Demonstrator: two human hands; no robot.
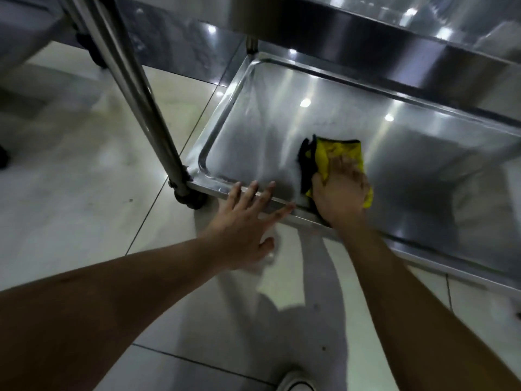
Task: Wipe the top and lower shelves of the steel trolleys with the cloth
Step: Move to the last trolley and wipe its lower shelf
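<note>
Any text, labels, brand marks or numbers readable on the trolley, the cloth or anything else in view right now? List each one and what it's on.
None readable.
Lower shelf of the steel trolley: bare metal, only light reflections and faint scratches.
Yellow cloth under the right hand: no tag or print visible.
Trolley leg, upper shelf edge, floor tiles: no markings.
Left hand rests on the shelf rim; nothing written there.

The cloth point(335, 153) at centre right was bright yellow with a black edge; the lower shelf point(282, 122) was silver-grey steel; the floor tiles point(84, 193) at left were pale cream; the shoe point(293, 383) at the bottom was white.
</note>
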